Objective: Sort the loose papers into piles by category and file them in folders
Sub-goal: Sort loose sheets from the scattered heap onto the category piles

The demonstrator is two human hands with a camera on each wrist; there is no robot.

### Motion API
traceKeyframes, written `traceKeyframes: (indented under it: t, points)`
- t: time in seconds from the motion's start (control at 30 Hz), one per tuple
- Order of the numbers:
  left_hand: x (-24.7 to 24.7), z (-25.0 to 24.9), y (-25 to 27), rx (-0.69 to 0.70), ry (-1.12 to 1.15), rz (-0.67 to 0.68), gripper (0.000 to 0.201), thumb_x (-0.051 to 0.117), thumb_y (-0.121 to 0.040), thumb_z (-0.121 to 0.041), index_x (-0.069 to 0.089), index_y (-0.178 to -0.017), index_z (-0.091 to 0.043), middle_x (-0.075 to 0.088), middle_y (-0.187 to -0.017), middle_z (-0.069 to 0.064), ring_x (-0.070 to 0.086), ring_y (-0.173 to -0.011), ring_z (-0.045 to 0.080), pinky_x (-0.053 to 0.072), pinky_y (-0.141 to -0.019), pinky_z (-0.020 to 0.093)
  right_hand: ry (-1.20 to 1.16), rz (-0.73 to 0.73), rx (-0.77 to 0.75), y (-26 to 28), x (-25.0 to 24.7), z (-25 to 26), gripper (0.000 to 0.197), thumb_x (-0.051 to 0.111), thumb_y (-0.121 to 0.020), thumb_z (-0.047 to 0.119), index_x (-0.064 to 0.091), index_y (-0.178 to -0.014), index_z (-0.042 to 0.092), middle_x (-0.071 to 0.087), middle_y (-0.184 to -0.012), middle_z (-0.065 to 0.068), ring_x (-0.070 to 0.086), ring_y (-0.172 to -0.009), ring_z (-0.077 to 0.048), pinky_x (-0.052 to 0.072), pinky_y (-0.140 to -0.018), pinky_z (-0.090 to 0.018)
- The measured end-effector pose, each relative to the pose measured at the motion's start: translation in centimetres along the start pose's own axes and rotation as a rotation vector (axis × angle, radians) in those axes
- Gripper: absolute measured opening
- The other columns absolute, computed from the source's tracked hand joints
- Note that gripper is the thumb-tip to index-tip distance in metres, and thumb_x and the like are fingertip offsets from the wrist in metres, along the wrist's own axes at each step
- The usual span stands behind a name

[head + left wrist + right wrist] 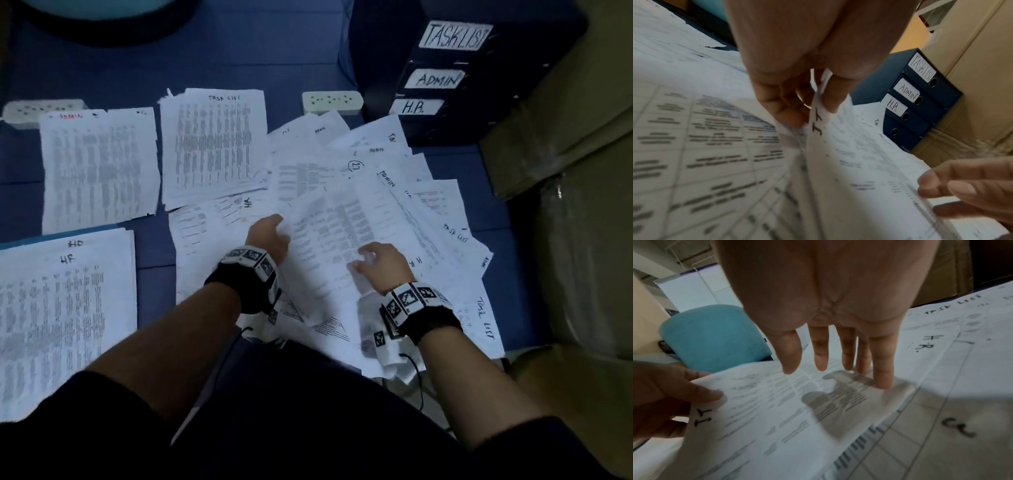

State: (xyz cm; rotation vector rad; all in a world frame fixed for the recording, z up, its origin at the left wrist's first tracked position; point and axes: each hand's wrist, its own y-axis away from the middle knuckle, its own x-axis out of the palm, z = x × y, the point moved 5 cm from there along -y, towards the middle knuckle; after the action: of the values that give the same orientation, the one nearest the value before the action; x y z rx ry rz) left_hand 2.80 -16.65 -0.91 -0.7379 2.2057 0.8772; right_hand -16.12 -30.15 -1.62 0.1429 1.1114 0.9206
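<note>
A loose heap of printed papers (387,192) fans across the blue table (239,58), hand-marked ADMIN, TASK LIST and H.R. My left hand (274,229) pinches the corner of one printed sheet (325,240) between thumb and fingers (830,100) and lifts that edge of the sheet (838,162). My right hand (370,260) lies with straight fingers (881,369) on the same sheet (787,410). Sorted piles lie to the left: ADMIN (99,171), TASK LIST (214,144) and HR (65,308). Dark blue folders (442,78) labelled TASKLIST, ADMIN and H.R. stand at the back right.
Two white power strips (332,102) (37,109) lie along the back of the table. Cardboard boxes (565,154) wall off the right side. A teal chair (711,335) stands beyond the far edge. Cables (416,373) trail off the near edge under my right wrist.
</note>
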Motion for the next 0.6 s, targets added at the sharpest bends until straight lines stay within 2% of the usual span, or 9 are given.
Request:
traceKeyframes:
  t: [0.1, 0.17, 0.23, 0.3, 0.33, 0.4, 0.47, 0.53, 0.6]
  points:
    - [-1.3, -1.6, 1.4, 0.075, 0.188, -0.118, 0.019, 0.047, -0.091, -0.002, 0.06, -0.105, -0.001, 0.062, -0.095, 0.017, 0.056, -0.082, 0.027, 0.035, -0.066, 0.028, -0.05, -0.032, -0.03, 0.7, -1.9, -0.8, 0.043, 0.065, -0.091, 0.029, 0.057, -0.128, 0.009, 0.058, -0.133, -0.007, 0.055, -0.118, -0.024, 0.04, -0.093, -0.028]
    - [-2.7, -1.7, 2.4, 0.057, 0.345, -0.18, 0.016, 0.045, -0.093, -0.002, 0.059, -0.099, -0.006, 0.058, -0.082, 0.013, 0.053, -0.067, 0.024, 0.039, -0.056, 0.029, -0.19, -0.128, 0.001, 1.0, -3.5, -2.0, 0.045, 0.065, -0.091, 0.025, 0.052, -0.131, 0.009, 0.055, -0.135, -0.007, 0.054, -0.117, -0.025, 0.037, -0.088, -0.025]
    - [-4.4, -1.2, 3.5, 0.021, 0.441, -0.251, 0.014, 0.045, -0.094, -0.003, 0.055, -0.095, -0.012, 0.055, -0.078, 0.012, 0.05, -0.061, 0.024, 0.042, -0.055, 0.03, -0.346, -0.281, 0.088, 1.3, -5.4, -3.4, 0.053, 0.068, -0.09, 0.025, 0.045, -0.135, 0.01, 0.051, -0.136, -0.009, 0.052, -0.119, -0.026, 0.035, -0.087, -0.025]
    - [-5.8, -0.2, 4.4, -0.018, 0.542, -0.326, 0.014, 0.046, -0.093, -0.005, 0.056, -0.098, -0.014, 0.056, -0.08, 0.012, 0.049, -0.062, 0.024, 0.042, -0.058, 0.033, -0.448, -0.34, 0.162, 1.3, -6.1, -4.4, 0.063, 0.071, -0.087, 0.034, 0.04, -0.137, 0.01, 0.053, -0.132, -0.011, 0.054, -0.115, -0.028, 0.039, -0.09, -0.029]
    - [-6.2, 0.4, 4.8, -0.057, 0.6, -0.353, 0.015, 0.048, -0.092, -0.007, 0.058, -0.102, -0.013, 0.058, -0.083, 0.012, 0.051, -0.064, 0.025, 0.044, -0.059, 0.033, -0.505, -0.292, 0.162, 1.1, -5.9, -4.3, 0.067, 0.071, -0.086, 0.039, 0.04, -0.136, 0.009, 0.056, -0.127, -0.011, 0.058, -0.111, -0.029, 0.044, -0.092, -0.033]
    - [-6.5, 1.6, 5.6, -0.143, 0.704, -0.393, 0.026, 0.052, -0.09, -0.012, 0.058, -0.115, -0.012, 0.063, -0.097, 0.014, 0.058, -0.076, 0.03, 0.052, -0.069, 0.037, -0.711, -0.072, 0.079, 1.1, -4.4, -2.6, 0.066, 0.072, -0.082, 0.044, 0.046, -0.13, 0.006, 0.065, -0.112, -0.014, 0.065, -0.094, -0.031, 0.052, -0.092, -0.045]
    - [-6.4, 2.1, 6.4, -0.204, 0.761, -0.395, 0.04, 0.056, -0.084, -0.019, 0.055, -0.123, -0.013, 0.064, -0.112, 0.015, 0.062, -0.092, 0.035, 0.054, -0.083, 0.044, -0.9, 0.115, -0.026, 1.5, -3.1, -0.1, 0.046, 0.072, -0.083, 0.034, 0.053, -0.114, 0.006, 0.07, -0.093, -0.017, 0.067, -0.081, -0.034, 0.055, -0.088, -0.053]
    - [-6.1, 2.5, 7.0, -0.205, 0.783, -0.383, 0.036, 0.058, -0.08, -0.02, 0.061, -0.116, -0.021, 0.064, -0.113, 0.015, 0.064, -0.095, 0.032, 0.054, -0.087, 0.052, -0.913, 0.117, -0.11, 1.6, -3.0, 2.2, 0.015, 0.064, -0.092, 0.013, 0.059, -0.105, 0.007, 0.074, -0.088, -0.013, 0.07, -0.075, -0.036, 0.059, -0.077, -0.05]
    - [-6.0, 2.8, 7.8, -0.186, 0.761, -0.359, 0.021, 0.06, -0.084, -0.008, 0.062, -0.095, -0.026, 0.066, -0.104, 0.015, 0.062, -0.085, 0.029, 0.055, -0.082, 0.051, -0.866, 0.028, -0.135, 1.0, -3.4, 3.0, 0.009, 0.059, -0.093, 0.005, 0.065, -0.1, 0.008, 0.075, -0.09, -0.013, 0.072, -0.076, -0.036, 0.06, -0.073, -0.051]
